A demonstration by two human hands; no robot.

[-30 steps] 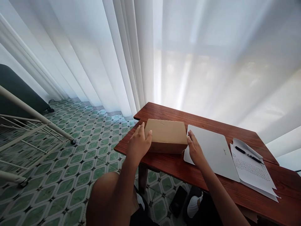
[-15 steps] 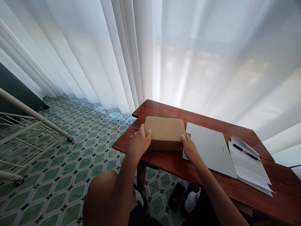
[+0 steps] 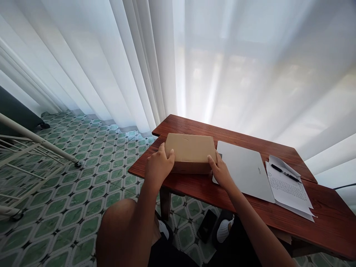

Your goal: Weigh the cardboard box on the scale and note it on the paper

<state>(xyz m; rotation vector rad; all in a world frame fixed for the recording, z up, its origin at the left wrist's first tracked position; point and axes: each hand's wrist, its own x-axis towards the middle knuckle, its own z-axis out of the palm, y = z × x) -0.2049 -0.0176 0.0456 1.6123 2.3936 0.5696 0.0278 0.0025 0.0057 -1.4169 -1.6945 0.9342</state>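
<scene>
1. Inward comes the right hand [image 3: 221, 170]: a second ago it stood apart from the cardboard box [image 3: 190, 148], and now it is up against the box's right end, while the left hand [image 3: 159, 163] keeps to the opposite end.
2. So we have both hands grasping the box between them, one at each end.
3. Look at the left: thumb laid at the near top corner, fingers reaching along the left side, the back of the hand turned up.
4. And the right: thumb up at the near right corner, fingers running back along the end, wrist slanting inward.
5. Both arms stretch forward; the left forearm climbs steeply beside the bare knee [image 3: 118, 222], the right one cuts in diagonally from the lower right.
6. Box position: towards the left part of the reddish-brown bench [image 3: 325, 200], flat top upward; whether its base is pressed down fully, I cannot tell.
7. Just beside the right hand lies a closed silver laptop [image 3: 244, 167], then written papers [image 3: 289, 191] with a black pen [image 3: 285, 173] across them.
</scene>
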